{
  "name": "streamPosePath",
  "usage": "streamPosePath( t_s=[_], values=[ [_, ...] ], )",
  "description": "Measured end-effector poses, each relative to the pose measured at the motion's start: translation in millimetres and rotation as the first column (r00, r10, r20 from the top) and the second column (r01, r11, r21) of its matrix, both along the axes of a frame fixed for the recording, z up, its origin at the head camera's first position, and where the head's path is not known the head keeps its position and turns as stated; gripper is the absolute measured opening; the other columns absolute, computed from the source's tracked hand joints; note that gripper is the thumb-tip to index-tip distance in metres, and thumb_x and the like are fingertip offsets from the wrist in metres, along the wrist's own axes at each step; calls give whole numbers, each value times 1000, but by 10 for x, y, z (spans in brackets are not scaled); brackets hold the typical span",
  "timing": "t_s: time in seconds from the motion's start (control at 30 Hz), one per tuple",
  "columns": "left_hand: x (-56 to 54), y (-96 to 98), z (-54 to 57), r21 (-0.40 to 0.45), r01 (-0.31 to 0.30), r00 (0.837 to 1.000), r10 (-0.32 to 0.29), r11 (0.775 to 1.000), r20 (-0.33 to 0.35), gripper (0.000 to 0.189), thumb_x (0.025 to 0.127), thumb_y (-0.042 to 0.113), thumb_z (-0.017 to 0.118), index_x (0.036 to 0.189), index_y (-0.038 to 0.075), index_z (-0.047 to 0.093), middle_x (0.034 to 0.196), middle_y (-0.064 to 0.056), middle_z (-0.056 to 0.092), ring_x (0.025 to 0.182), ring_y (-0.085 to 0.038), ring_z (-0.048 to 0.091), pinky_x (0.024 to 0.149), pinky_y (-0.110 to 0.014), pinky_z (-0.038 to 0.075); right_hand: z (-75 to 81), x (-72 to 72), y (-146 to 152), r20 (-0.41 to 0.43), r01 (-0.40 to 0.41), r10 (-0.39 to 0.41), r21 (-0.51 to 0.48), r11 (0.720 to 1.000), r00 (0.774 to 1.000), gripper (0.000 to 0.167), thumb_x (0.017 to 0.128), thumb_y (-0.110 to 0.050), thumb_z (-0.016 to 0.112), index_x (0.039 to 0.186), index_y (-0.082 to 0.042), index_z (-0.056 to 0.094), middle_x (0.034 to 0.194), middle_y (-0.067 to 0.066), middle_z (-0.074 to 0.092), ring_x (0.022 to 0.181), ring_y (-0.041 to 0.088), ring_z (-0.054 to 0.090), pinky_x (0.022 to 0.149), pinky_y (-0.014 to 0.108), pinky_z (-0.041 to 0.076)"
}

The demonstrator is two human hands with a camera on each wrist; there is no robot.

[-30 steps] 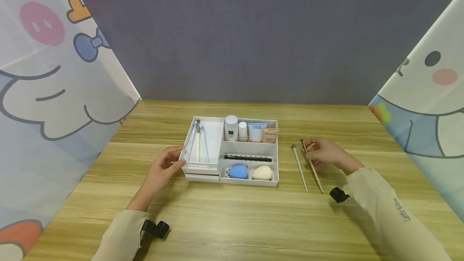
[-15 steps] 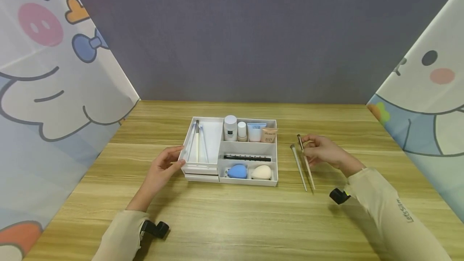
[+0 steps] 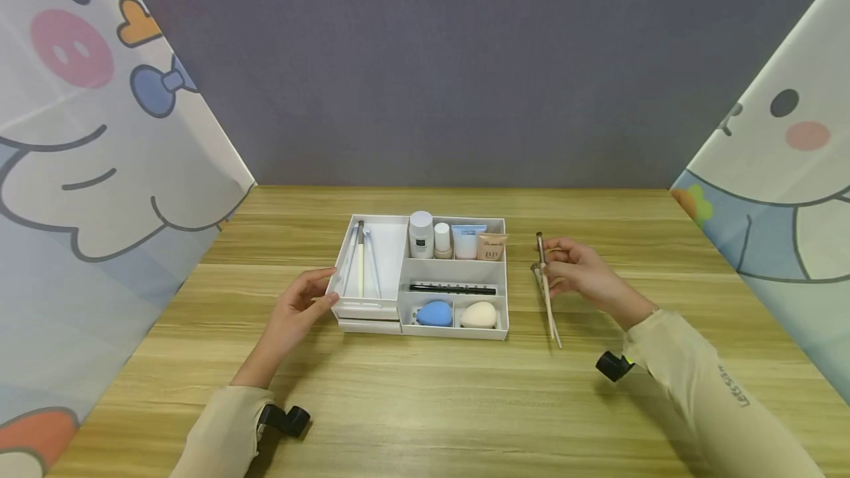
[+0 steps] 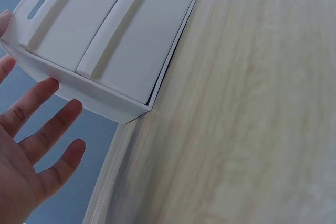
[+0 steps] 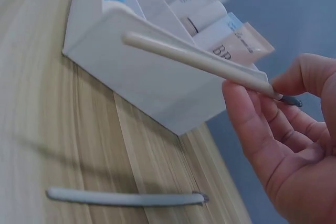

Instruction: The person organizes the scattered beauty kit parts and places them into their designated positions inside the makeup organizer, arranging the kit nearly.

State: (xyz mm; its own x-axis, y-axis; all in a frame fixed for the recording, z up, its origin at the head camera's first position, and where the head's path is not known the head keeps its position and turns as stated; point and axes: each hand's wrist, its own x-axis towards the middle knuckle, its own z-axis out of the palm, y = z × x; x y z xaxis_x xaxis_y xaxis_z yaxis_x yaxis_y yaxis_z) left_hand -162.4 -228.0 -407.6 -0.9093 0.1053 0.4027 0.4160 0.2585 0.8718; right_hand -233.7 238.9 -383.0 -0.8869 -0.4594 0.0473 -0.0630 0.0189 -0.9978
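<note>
A white cosmetics organizer (image 3: pixel 392 257) stands mid-table. My left hand (image 3: pixel 295 312) rests at its left front corner, thumb at the front edge; in the left wrist view the fingers (image 4: pixel 39 95) are fairly straight along the side wall. To the right of the organizer, my right hand (image 3: pixel 587 279) pinches a makeup brush (image 5: pixel 194 64) near its dark bristle end between thumb and fingers. The handle points down towards me, raised off the table. A second makeup brush (image 5: pixel 126 199) lies on the wood below it, partly covered by the held one in the head view.
Left compartment: several slim brushes (image 3: pixel 361 264). Back cells: white bottle (image 3: pixel 421 236), small white-capped bottle (image 3: pixel 443 240), blue-white tube (image 3: pixel 468 242), BB tube (image 3: pixel 492 247). Below: black pen (image 3: pixel 453 289), blue sponge (image 3: pixel 434 313), cream sponge (image 3: pixel 479 315). Drawers (image 3: pixel 368 319) front left. Grey partition (image 3: pixel 425 65) behind.
My right hand has lifted the brush and carried it leftward and slightly away from me, over the other brush. My left hand stays at the organizer's corner.
</note>
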Motion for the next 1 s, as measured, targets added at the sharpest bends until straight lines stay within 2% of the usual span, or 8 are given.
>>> streamPosePath(
  t_s=[0.13,0.3,0.47,0.67,0.87,0.93,1.0],
  values=[
    [1,0,-3,0,-4,1000,4,1000,8,34,93,-9,61,126,-8,56,104,6,68,96,-3,62,78,-19,50,10,23,-58,2,5,-5,-21,1000,1000,28,97,6,51,118,-11,55,95,12,62,74,20,66,62,33,58],
    [2,-2,-3,-3,-4,1000,4,1000,14,34,94,-6,63,127,-7,56,104,3,68,97,-5,62,78,-19,50,37,54,-146,-3,6,-6,-38,999,1000,28,97,5,51,121,-9,55,94,7,59,75,17,64,61,31,58],
    [5,-4,-4,-3,-6,1000,6,1000,21,34,95,0,64,127,-6,56,104,1,68,96,-7,62,79,-20,50,77,90,-245,5,-1,2,-80,997,1000,31,96,7,51,123,-7,55,93,6,58,75,21,65,61,32,58],
    [7,-1,-4,-4,-14,999,14,1000,31,33,95,0,64,127,-6,56,105,-3,68,97,-8,63,78,-20,50,126,121,-362,13,10,-9,-107,994,1000,32,94,8,51,126,1,50,95,9,56,74,20,64,62,33,58],
    [10,1,-2,-7,-16,999,16,1000,32,33,95,2,65,127,-5,57,106,-14,68,97,-10,63,79,-21,50,163,125,-465,22,18,-15,-117,993,1000,40,94,9,48,132,15,35,100,11,55,74,15,62,61,30,57],
    [12,3,-1,-9,-15,999,16,1000,30,33,95,1,65,127,-5,57,106,-17,68,97,-9,63,79,-21,50,170,124,-500,27,13,-10,-125,992,1000,42,95,9,48,133,16,34,101,11,56,74,15,62,61,30,57],
    [13,1,-3,-8,-11,1000,12,1000,25,33,95,0,64,127,-5,57,106,-13,68,97,-9,63,78,-21,50,179,123,-535,33,12,-8,-126,992,999,42,95,8,49,134,15,34,101,9,56,75,15,62,62,30,57]
  ],
)
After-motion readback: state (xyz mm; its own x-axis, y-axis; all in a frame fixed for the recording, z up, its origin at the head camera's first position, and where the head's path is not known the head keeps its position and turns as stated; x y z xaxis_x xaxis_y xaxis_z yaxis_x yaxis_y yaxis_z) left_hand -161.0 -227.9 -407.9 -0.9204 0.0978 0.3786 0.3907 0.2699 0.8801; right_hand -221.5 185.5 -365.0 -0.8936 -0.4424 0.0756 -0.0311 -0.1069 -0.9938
